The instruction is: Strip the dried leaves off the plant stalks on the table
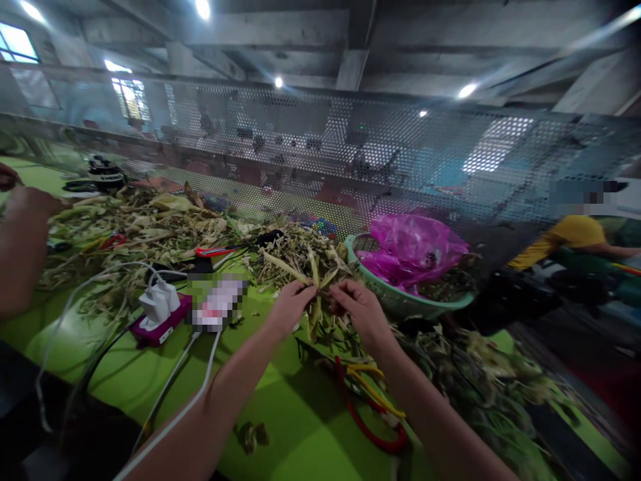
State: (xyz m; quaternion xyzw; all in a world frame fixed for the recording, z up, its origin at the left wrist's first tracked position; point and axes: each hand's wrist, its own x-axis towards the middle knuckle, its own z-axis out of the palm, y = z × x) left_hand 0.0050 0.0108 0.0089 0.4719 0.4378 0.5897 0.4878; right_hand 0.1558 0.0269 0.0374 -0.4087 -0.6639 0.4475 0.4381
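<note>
My left hand (293, 304) pinches a star-shaped piece made of pale dried plant strips (314, 267), whose ends stick out in several directions. Just right of it, my right hand (358, 310) has its fingers pinched together at the edge of the same piece; whether a strip lies in that pinch is too small to tell. Behind both hands sits a heap of dried leaves (283, 257). A tool with red and yellow handles (360, 401) lies beneath my right forearm on the green table (270, 401).
A green basket (425, 308) with a pink plastic bag (415, 250) stands right. At left are a purple power strip (161, 324) with white cables, a blurred phone (220, 300), a red cutter (216, 252) and another person's arm (23, 247). A perforated metal screen (300, 147) runs behind.
</note>
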